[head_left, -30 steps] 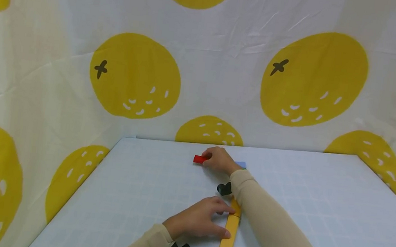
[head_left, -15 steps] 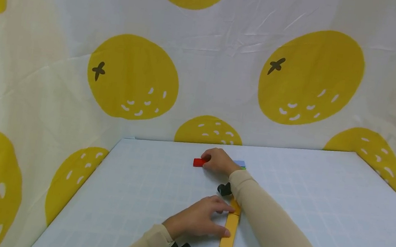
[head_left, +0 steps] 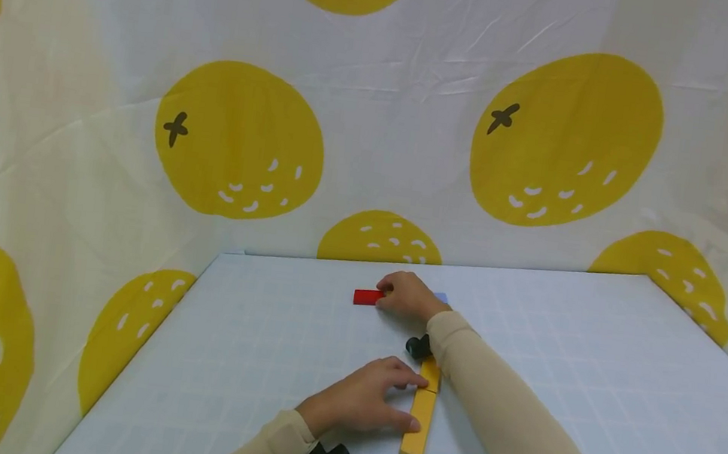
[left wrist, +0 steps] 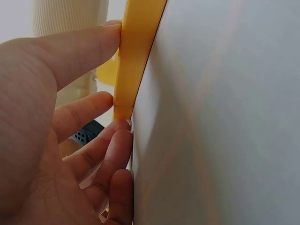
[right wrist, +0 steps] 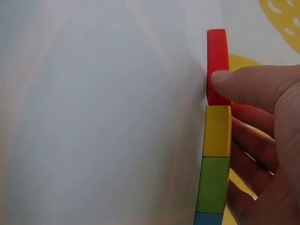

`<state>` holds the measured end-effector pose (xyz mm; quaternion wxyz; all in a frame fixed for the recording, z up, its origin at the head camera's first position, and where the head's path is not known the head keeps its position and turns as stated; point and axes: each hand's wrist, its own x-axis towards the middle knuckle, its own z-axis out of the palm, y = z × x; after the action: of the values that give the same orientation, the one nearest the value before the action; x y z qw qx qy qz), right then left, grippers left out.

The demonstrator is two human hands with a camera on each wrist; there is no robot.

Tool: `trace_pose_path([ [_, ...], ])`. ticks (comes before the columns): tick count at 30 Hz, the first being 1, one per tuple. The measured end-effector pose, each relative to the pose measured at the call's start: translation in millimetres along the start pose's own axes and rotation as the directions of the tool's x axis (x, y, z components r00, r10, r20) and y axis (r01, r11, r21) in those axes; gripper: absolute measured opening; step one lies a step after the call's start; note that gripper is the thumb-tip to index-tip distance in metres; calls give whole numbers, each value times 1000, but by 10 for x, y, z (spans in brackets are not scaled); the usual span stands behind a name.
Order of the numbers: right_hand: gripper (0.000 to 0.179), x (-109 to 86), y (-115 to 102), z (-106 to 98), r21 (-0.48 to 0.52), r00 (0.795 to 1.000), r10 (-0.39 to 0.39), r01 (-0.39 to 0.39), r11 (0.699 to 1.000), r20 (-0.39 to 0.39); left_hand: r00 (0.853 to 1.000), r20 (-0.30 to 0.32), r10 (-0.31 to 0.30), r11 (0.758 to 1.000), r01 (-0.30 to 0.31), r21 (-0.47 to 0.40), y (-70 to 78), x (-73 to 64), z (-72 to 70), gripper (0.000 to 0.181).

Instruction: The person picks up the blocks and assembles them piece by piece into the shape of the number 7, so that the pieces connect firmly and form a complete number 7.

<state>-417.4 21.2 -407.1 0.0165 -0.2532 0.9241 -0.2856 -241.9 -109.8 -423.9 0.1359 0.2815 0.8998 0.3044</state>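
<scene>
In the head view my left hand (head_left: 366,398) lies beside two orange-yellow blocks set end to end. Its thumb touches the nearer block (head_left: 417,430); the index fingertip is by the joint with the farther block (head_left: 431,374). Toward the back of the table, my right hand (head_left: 411,296) pinches a red block (right wrist: 217,51), thumb on its near face and fingers behind. Below the red block in the right wrist view run a yellow block (right wrist: 217,131), a green block (right wrist: 213,185) and a blue block (right wrist: 208,219), end to end. The right hand partly covers this row in the head view.
A pale checked cloth covers the table (head_left: 278,368). Behind and to the left hangs a white curtain (head_left: 388,139) printed with yellow fruit. The right forearm (head_left: 511,419) reaches across the table, passing over the far part of the orange-yellow line.
My right hand has slid slightly rightward along the red block, leaving more of its left end showing. The left hand keeps its place on the orange-yellow blocks. The head view has shifted a little.
</scene>
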Motion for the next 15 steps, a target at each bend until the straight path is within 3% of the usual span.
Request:
trace_pose_path([
  [4,32,-5,26,-8,-6,1000,-17,17,1000,0,1000,3,1,1000,-1,-11,-5,0,11,50],
  [15,33,-46,46,-53,0,999,32,-32,999,13,1000,-3,11,1000,-11,-3,-5,-7,14,51],
])
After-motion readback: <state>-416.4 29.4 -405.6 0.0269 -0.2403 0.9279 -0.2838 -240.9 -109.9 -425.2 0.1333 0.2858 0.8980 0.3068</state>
